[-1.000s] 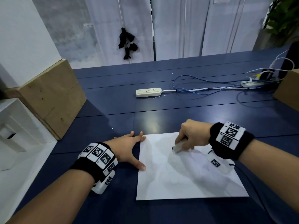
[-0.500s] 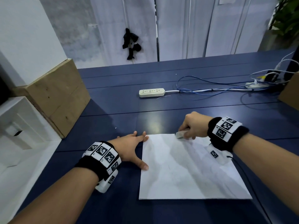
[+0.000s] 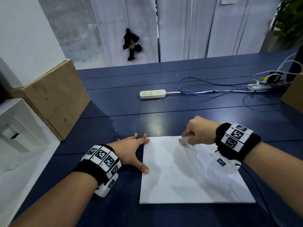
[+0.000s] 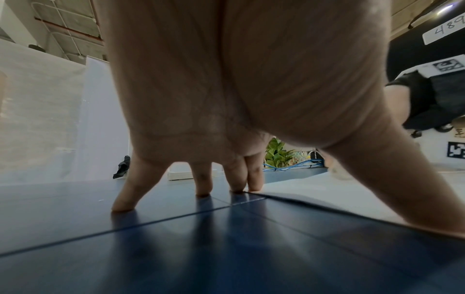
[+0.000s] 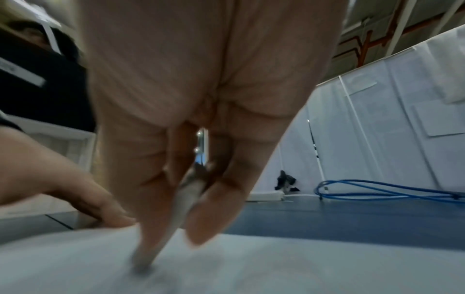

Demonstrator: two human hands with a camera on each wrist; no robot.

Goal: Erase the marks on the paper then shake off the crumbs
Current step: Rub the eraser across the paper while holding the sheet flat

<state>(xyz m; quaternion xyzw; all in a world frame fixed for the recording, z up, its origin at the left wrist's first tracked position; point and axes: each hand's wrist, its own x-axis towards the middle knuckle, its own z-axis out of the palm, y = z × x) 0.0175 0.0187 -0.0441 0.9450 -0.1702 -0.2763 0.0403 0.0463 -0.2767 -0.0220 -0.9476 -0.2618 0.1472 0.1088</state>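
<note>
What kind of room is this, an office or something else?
Probably a makeshift workspace in a big hall: a wide blue table with a power strip and loose cables, white partition panels behind, cardboard boxes alongside.

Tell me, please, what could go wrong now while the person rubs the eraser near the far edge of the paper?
The left hand touches only the paper's left edge, with most fingers on the table, so the sheet may slide or crease. The right hand rubs the eraser beside the far edge, which could fold or tear.
</note>
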